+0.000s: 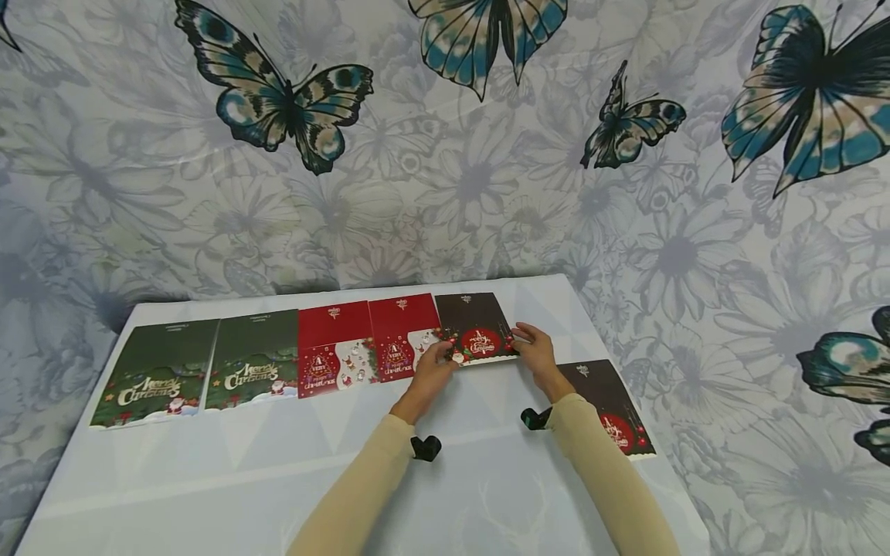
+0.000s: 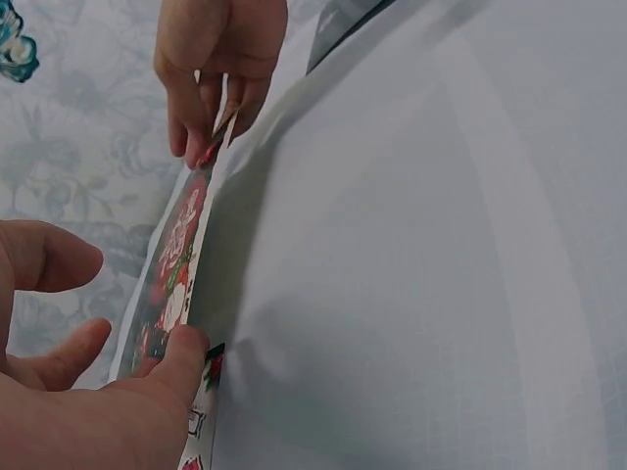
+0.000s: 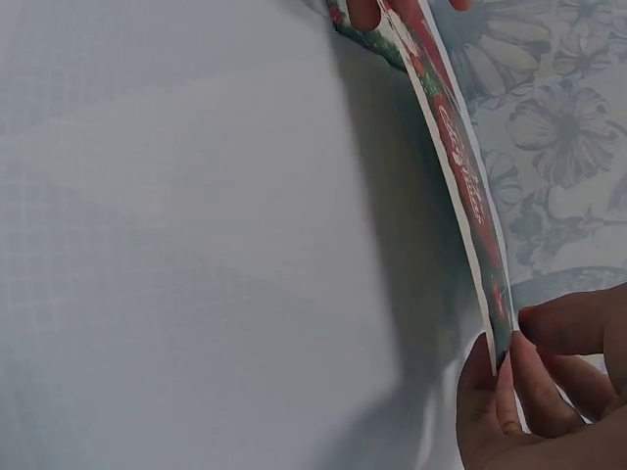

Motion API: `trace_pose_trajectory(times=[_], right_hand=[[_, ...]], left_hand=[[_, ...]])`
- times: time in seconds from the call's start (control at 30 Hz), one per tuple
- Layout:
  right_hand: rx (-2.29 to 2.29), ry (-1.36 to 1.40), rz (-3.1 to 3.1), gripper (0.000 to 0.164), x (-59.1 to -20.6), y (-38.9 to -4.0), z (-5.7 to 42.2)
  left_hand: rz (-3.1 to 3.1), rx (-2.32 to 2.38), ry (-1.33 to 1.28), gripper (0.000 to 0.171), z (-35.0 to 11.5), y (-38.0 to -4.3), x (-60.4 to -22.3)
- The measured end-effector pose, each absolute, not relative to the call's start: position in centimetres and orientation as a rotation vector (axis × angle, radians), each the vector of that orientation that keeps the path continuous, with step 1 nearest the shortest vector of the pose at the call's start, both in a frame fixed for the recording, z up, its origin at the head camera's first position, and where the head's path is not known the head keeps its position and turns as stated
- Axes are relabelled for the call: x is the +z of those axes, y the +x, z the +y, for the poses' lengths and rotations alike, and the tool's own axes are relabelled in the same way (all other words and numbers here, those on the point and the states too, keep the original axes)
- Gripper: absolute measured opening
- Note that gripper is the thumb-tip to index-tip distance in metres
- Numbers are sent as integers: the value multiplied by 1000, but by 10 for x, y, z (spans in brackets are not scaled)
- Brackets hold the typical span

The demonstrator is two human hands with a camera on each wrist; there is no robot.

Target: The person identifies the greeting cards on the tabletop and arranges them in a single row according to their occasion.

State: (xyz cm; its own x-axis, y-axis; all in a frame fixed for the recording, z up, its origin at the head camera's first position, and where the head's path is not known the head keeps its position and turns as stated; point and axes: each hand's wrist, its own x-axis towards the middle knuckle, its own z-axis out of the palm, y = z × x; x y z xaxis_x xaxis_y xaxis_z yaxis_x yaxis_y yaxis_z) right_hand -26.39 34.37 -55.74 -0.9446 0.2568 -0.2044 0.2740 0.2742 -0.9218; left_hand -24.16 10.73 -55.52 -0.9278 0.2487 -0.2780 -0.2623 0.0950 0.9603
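A dark Christmas card [image 1: 474, 313] with a red round design lies at the right end of a row, its near edge lifted off the table. My left hand [image 1: 429, 377] holds its near left corner, thumb [image 2: 181, 364] against the edge. At its right edge my right hand [image 1: 539, 359] pinches the card between thumb and fingers, seen closely in the right wrist view. Directly left is a red card [image 1: 399, 316], partly covered by my left hand. A second dark card [image 1: 598, 382] lies near my right forearm, which hides part of it.
Another red card [image 1: 334, 324] and two green Christmas cards [image 1: 253, 351] [image 1: 156, 371] continue the row leftward. They lie on a white-covered table [image 1: 278, 479] whose back edge meets a butterfly-patterned wall [image 1: 473, 185].
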Motion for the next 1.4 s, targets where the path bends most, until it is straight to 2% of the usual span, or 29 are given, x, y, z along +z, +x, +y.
trace_pose_trajectory(times=[0.4,1.4], right_hand=[[-1694,402,2471,64,-565,-260,347],[-1753,448,2441,59,-564,-261,343]], left_hand=[[1986,1882,39,52,110,-242,-556],[1965,1889,15,51,113,-243,-560]])
